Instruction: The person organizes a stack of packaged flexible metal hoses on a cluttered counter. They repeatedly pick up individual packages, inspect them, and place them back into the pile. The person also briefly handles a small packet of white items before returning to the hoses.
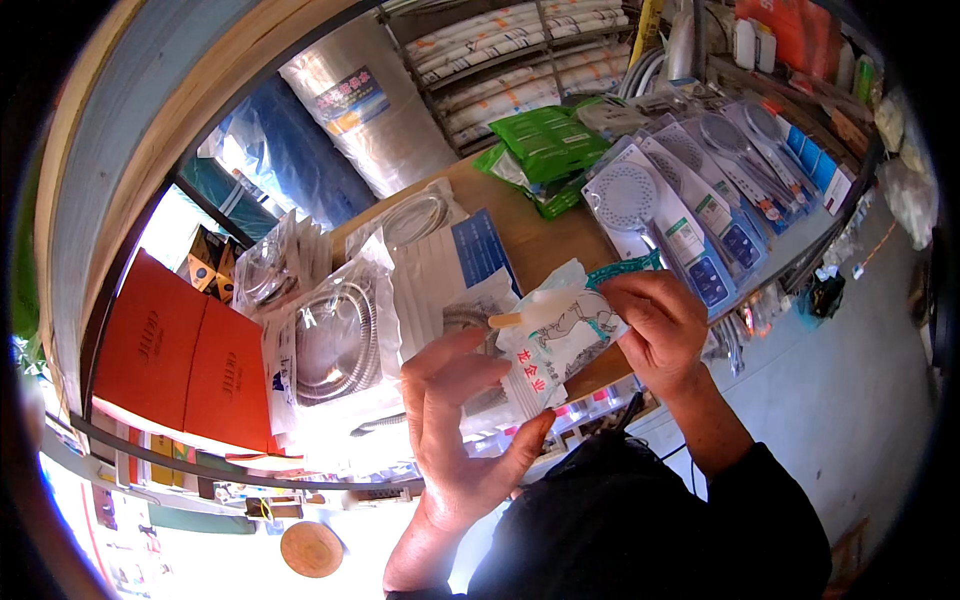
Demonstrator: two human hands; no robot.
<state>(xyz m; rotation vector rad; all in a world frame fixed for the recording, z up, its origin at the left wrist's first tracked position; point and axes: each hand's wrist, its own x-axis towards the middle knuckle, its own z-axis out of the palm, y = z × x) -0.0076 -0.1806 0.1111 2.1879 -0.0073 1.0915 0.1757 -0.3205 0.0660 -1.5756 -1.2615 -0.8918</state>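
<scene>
Between my thumb and fingers, my right hand [660, 330] holds a printed plastic wrapper [541, 379]. Its teal strip [626, 268] runs along the upper edge by my fingers. A pale ice pop [551, 309] shows at the wrapper, partly hidden by it, and its wooden stick [505, 320] points left. My left hand [454, 420] is raised with thumb and fingers apart, holding nothing. Its fingertips are close to the stick and the wrapper's lower left side. Beneath both hands lies a counter [544, 225] with bagged metal shower hoses [337, 352].
Packaged shower heads [621, 199] line the counter's right side, beside green plastic packets [551, 142]. Red boxes [184, 360] stand at the left. Behind are wrapped rolls [367, 97] and a rack of long white packages [517, 45]. A round stool [311, 549] sits at lower left.
</scene>
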